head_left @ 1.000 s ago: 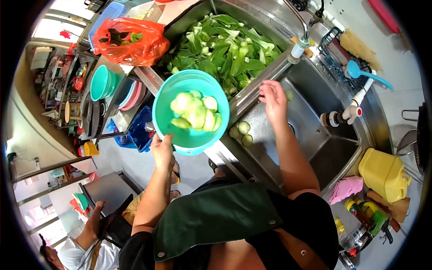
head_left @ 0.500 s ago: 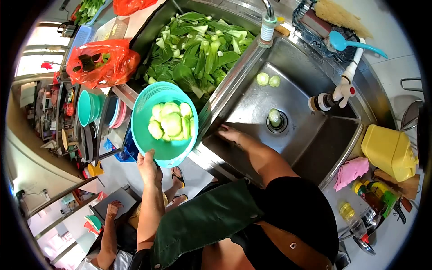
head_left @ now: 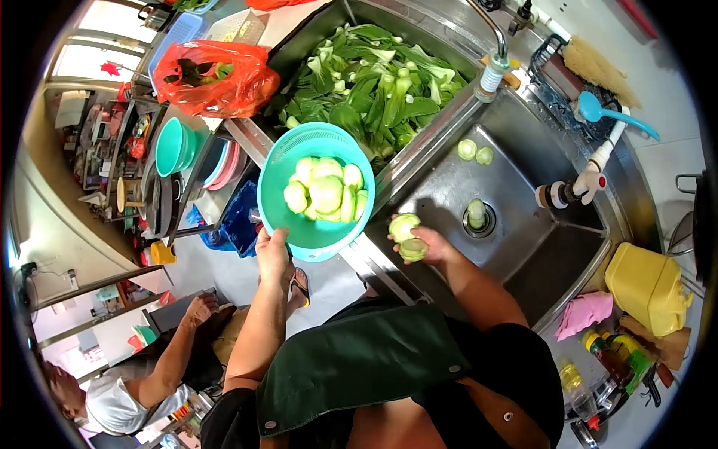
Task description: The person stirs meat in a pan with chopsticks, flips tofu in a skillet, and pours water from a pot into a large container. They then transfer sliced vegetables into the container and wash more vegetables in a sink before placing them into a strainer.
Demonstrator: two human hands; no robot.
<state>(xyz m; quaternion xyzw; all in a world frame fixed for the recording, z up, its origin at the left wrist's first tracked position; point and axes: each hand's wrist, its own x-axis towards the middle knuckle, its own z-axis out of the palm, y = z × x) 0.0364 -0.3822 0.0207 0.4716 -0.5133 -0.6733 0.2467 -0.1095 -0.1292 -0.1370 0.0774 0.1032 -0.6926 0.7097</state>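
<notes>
My left hand (head_left: 275, 258) is closed on the near rim of a teal plastic colander (head_left: 308, 243), held tilted at the left edge of the sink. Inside it lies a heap of pale green vegetable pieces (head_left: 327, 193), rounded and cut. Over the sink basin (head_left: 441, 202), my right hand (head_left: 432, 244) is closed around a few similar vegetable pieces (head_left: 407, 228). Two more pieces (head_left: 467, 149) rest on the basin floor towards the back, and another (head_left: 476, 212) sits at the drain (head_left: 482, 224).
Leafy greens (head_left: 374, 82) fill the left basin. Beside it are a red plastic bag (head_left: 224, 82) and teal bowls (head_left: 176, 146). A tap (head_left: 491, 75) stands between the basins. A yellow jug (head_left: 647, 288) and pink cloth (head_left: 583, 314) lie right. Another person (head_left: 142, 382) is at lower left.
My right hand has come up from the basin's near left corner and now shows vegetable pieces in it. My left hand still holds the colander. The view has shifted, and more of the other person shows.
</notes>
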